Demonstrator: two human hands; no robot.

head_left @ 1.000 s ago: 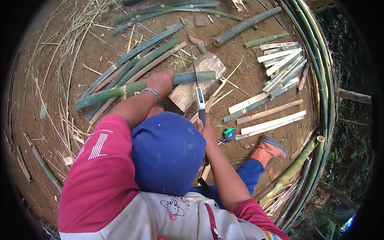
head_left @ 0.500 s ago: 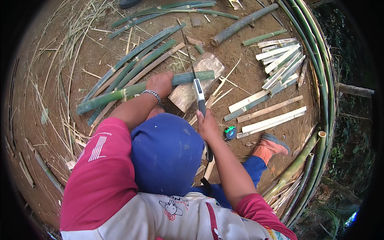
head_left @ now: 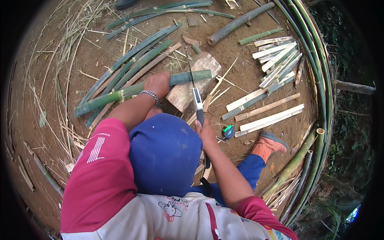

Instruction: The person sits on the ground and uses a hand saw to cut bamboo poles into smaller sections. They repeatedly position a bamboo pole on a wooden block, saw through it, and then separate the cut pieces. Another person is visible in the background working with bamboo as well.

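Note:
A green bamboo pole [head_left: 107, 98] lies slantwise, its right end resting on a pale wooden block [head_left: 179, 97]. My left hand [head_left: 157, 85], with a chain bracelet at the wrist, is closed round the pole just left of the block. In my right hand [head_left: 206, 133] is the dark and white handle of a handsaw [head_left: 197, 98]. Its thin blade crosses the pole near the right end, over the block. How deep the blade sits in the bamboo I cannot tell. A knee in blue cloth [head_left: 166, 154] rises between my arms.
Split bamboo lengths [head_left: 148, 50] lie beyond my left hand. Pale split pieces [head_left: 276, 64] are heaped at the right, near a tape measure [head_left: 228, 132]. A thick pole [head_left: 240, 24] lies at the back. Long bamboo poles [head_left: 320, 80] line the right side, and thin shavings [head_left: 60, 52] litter the left.
My right hand has drawn the saw back toward me, so less blade shows beyond the pole. My left hand keeps its hold on the bamboo. The whole view has shifted slightly.

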